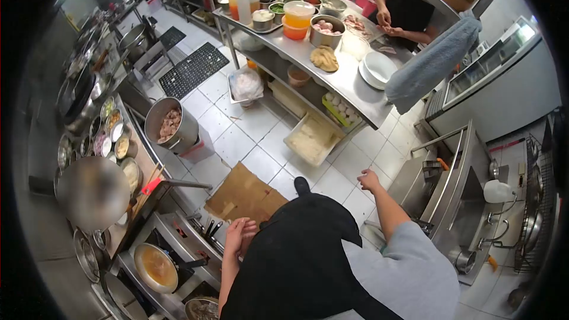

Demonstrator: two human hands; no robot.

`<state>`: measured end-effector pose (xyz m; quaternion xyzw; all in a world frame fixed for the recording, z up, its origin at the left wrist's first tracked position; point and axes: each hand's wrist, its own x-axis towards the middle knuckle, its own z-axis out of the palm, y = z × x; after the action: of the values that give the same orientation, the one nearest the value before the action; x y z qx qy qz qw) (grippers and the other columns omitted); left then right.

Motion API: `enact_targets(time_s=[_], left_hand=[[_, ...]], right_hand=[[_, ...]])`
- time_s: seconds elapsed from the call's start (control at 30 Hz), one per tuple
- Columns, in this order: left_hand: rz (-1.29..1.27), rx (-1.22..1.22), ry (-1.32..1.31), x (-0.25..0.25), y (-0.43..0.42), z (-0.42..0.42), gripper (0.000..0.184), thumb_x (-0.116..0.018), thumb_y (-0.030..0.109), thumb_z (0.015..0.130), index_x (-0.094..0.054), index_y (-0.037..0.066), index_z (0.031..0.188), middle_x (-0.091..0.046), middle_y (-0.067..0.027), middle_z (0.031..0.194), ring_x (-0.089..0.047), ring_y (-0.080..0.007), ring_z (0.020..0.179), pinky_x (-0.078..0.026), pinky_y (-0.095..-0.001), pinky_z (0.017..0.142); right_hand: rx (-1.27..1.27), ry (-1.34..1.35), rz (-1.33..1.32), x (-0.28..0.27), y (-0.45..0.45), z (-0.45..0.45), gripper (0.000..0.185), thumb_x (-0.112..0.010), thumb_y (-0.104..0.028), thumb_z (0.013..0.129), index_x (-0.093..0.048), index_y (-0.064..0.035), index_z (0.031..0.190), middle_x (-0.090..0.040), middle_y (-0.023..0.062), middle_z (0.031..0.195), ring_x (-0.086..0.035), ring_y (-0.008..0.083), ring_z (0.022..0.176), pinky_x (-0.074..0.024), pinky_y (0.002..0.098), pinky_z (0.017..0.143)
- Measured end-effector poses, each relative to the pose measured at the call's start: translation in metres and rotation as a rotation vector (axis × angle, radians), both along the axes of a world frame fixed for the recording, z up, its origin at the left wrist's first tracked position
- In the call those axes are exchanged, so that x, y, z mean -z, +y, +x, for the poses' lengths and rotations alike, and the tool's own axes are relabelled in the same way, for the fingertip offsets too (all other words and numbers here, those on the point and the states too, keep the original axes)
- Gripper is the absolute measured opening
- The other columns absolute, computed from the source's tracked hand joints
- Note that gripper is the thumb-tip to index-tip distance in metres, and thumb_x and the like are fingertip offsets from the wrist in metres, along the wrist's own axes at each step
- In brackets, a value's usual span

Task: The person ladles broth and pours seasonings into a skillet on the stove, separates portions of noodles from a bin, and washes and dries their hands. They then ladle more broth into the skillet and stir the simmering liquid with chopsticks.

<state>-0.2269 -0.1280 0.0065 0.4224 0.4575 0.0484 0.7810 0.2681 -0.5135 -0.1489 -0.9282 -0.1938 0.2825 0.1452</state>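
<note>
A person's left hand (240, 234), fingers loosely extended, hangs near a stove (193, 249) bearing a pan (157, 268); the right hand (368, 180), fingers curled in, hovers above white floor tiles (357, 206).

Cardboard (246, 192): flat on tiled floor (222, 148).
Left hand (239, 234): fingers loosely bent, seen against the cardboard's near edge.
Right hand (370, 181): fingers curled, right of the cardboard.
Pot (155, 118): holds meat (170, 125); beyond cardboard, to its left.
Frying pan (141, 260): liquid (160, 269) inside; left of cardboard, nearer.
Steel desk (351, 85): beyond cardboard; co-worker's hands (388, 28) at far side.
</note>
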Motion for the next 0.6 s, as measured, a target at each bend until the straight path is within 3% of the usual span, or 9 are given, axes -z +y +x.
enact_targets(time_s=[0.03,0.13,0.2,0.33,0.4,0.6], left_hand=[[-0.050,0.000,0.007,0.012,0.002,0.014,0.035,-0.052,0.031,0.106,-0.062,0.000,0.120,-0.071,-0.0151,0.111,-0.070,-0.0217,0.094,-0.061,-0.0350,0.075],[-0.184,0.049,0.065,0.057,0.000,0.057,0.038,-0.055,0.034,0.104,-0.062,0.001,0.121,-0.070,-0.0136,0.110,-0.070,-0.0204,0.092,-0.060,-0.0336,0.073],[-0.182,0.137,0.151,0.087,-0.012,0.080,0.040,-0.056,0.037,0.103,-0.061,0.001,0.121,-0.069,-0.0126,0.110,-0.069,-0.0197,0.092,-0.059,-0.0334,0.074],[-0.132,0.258,0.307,0.111,-0.036,0.122,0.045,-0.058,0.041,0.102,-0.061,0.001,0.122,-0.069,-0.0109,0.109,-0.068,-0.0187,0.093,-0.058,-0.0333,0.075],[-0.181,0.167,0.322,0.124,-0.048,0.138,0.046,-0.057,0.042,0.102,-0.061,0.001,0.122,-0.069,-0.0111,0.109,-0.068,-0.0189,0.094,-0.057,-0.0338,0.076],[-0.197,0.030,0.304,0.121,-0.058,0.198,0.051,-0.049,0.046,0.105,-0.063,-0.002,0.116,-0.070,-0.0129,0.102,-0.070,-0.0201,0.091,-0.057,-0.0337,0.075]], right_hand=[[0.103,-0.016,-0.061,-0.027,0.018,-0.014,0.058,-0.072,-0.035,0.083,-0.061,0.0002,0.128,-0.071,0.0195,0.114,-0.072,0.0299,0.096,-0.0574,0.0407,0.084],[-0.014,0.070,0.018,-0.028,0.055,-0.022,0.057,-0.071,-0.035,0.083,-0.062,0.0008,0.126,-0.068,0.0230,0.120,-0.065,0.0377,0.112,-0.0519,0.0427,0.097],[-0.186,0.052,0.030,-0.011,0.085,-0.017,0.059,-0.070,-0.037,0.085,-0.060,0.0005,0.129,-0.068,0.0223,0.120,-0.066,0.0372,0.111,-0.0516,0.0429,0.097],[-0.162,0.257,0.145,0.022,0.150,0.002,0.062,-0.074,-0.037,0.085,-0.055,-0.0030,0.134,-0.069,0.0214,0.117,-0.068,0.0367,0.107,-0.0536,0.0429,0.093],[-0.139,0.247,0.199,0.043,0.168,0.012,0.061,-0.076,-0.035,0.085,-0.055,-0.0049,0.134,-0.069,0.0218,0.115,-0.068,0.0364,0.105,-0.0545,0.0423,0.091],[0.086,0.385,0.261,0.070,0.132,0.032,0.049,-0.073,-0.036,0.089,-0.061,-0.0045,0.125,-0.071,0.0115,0.098,-0.068,0.0211,0.081,-0.0552,0.0346,0.075]])
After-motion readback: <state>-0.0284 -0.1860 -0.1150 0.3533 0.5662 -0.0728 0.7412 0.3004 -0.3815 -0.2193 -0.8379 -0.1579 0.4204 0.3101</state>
